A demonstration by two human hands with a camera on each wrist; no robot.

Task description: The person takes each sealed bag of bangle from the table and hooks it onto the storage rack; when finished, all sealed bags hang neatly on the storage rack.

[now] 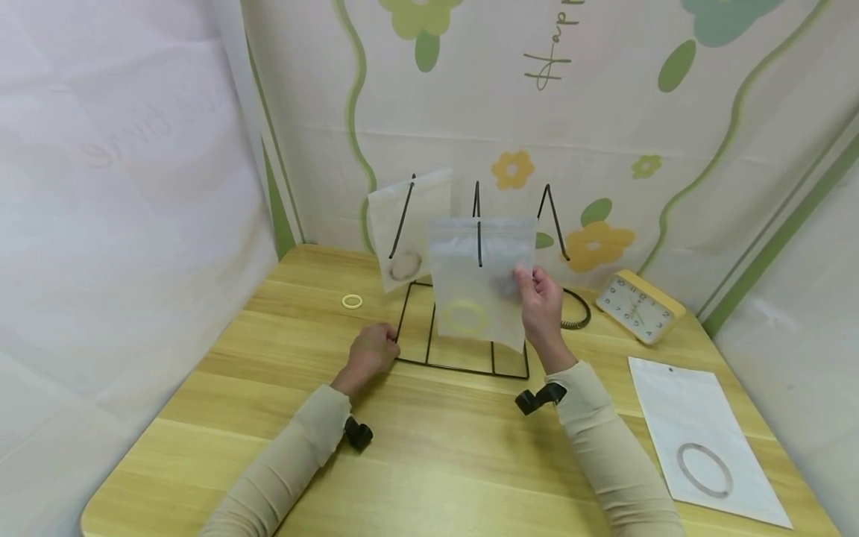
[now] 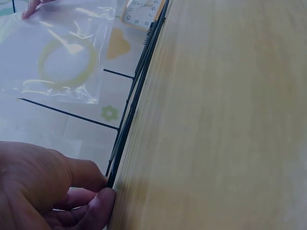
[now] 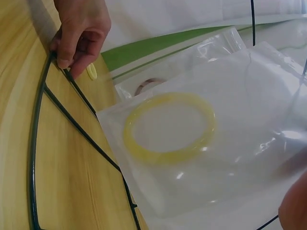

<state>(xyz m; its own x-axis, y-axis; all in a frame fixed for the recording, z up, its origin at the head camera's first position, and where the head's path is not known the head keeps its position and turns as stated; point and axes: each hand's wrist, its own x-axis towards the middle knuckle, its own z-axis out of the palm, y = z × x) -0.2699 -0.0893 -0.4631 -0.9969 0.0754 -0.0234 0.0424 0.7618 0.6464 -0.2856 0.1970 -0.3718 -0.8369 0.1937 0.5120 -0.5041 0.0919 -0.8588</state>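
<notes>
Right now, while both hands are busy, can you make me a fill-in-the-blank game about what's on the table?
1. The right hand holds a zip bag with a ____ bangle inside.
2. The left hand pinches the black wire rack, which shows ____ hooks in the head view.
3. In that view, the clock sits to the ____ of the rack.

Missing words: yellow; three; right.

Head view downward (wrist views nearer)

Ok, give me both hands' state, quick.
Left hand: pinching the black wire rack by its corner.
Right hand: pinching the zip bag with the yellow bangle.
</notes>
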